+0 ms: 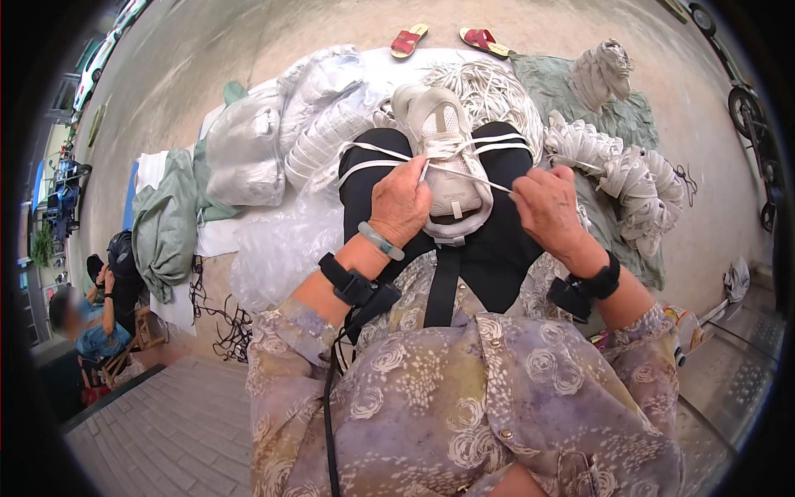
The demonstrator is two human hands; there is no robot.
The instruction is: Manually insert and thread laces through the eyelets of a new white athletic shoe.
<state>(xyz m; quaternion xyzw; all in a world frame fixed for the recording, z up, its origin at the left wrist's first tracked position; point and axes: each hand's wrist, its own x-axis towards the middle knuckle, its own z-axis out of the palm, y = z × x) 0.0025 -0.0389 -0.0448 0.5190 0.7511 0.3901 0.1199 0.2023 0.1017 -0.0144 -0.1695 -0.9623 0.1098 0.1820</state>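
Observation:
A pale beige sneaker (451,186) rests between my thighs, its toe pointing away from me and its collar toward me. White laces (490,144) cross its upper part and trail over both thighs. My left hand (402,199) is closed at the sneaker's left eyelet edge, thumb and fingers pinched there; its fingertips are partly hidden. From beside that hand a white shoelace (472,178) runs across the tongue to the right. My right hand (548,207), held off the shoe's right side, pinches this lace between thumb and fingers.
Beyond my knees lies a heap of loose white laces (489,95). Bundled laces (646,186) lie on a green sheet (613,120) at right. Plastic-wrapped packs (244,149) sit at left. Red slippers (407,41) stand at the far edge. Another person (99,327) sits at far left.

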